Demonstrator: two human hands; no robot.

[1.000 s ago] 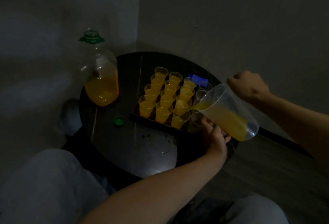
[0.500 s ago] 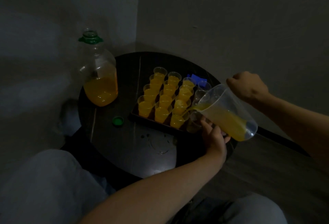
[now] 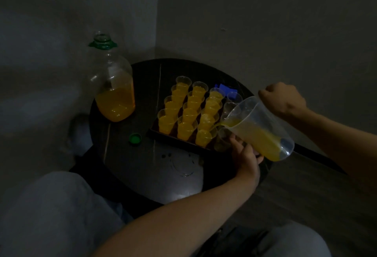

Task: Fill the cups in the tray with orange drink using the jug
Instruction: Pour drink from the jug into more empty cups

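Note:
A clear plastic jug (image 3: 259, 128) holding orange drink is tipped to the left, its spout over the near right cup (image 3: 221, 140) of the dark tray (image 3: 175, 141). My right hand (image 3: 282, 99) grips the jug's handle. My left hand (image 3: 244, 152) is under the jug's body, fingers against the near right cup; how they hold it is hard to tell in the dim light. Several cups (image 3: 187, 118) in the tray's left three rows hold orange drink. The right row's cups (image 3: 230, 105) look clear.
A large clear bottle (image 3: 112, 85) part full of orange drink stands uncapped at the round dark table's (image 3: 142, 167) back left. Its green cap (image 3: 135, 138) lies left of the tray. A blue object (image 3: 225, 88) sits behind the tray. My knees are below the table edge; walls close behind.
Almost nothing has moved: the jug stays tipped over the near right cup, and both hands keep their places.

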